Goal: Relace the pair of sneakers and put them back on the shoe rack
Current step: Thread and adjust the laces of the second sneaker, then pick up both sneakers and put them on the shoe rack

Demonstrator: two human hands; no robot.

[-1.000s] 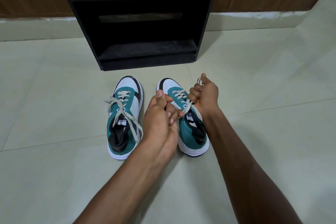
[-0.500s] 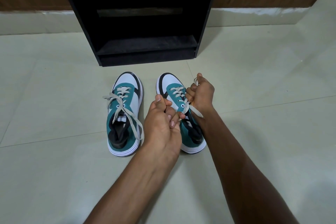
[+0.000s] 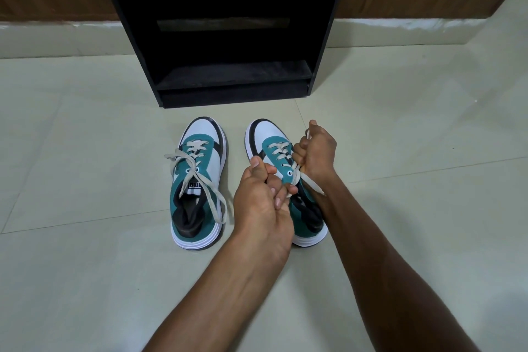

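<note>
Two teal, white and black sneakers stand side by side on the floor, toes toward the rack. The left sneaker (image 3: 198,180) is laced, its beige lace ends lying loose across its opening and side. Over the right sneaker (image 3: 274,148) both my hands work. My left hand (image 3: 263,197) is curled over its tongue area and pinches one end of the beige lace (image 3: 307,181). My right hand (image 3: 315,151) is fisted around the other lace end beside the eyelets. The hands hide the sneaker's middle.
A black shoe rack (image 3: 223,23) with empty shelves stands just beyond the sneakers against a brown wall. Pale tiled floor (image 3: 85,137) spreads on all sides.
The view has tilted slightly, so the rack and shoes sit a little higher than 0.5 s ago. Both hands keep their hold on the right sneaker's lace; little else differs.
</note>
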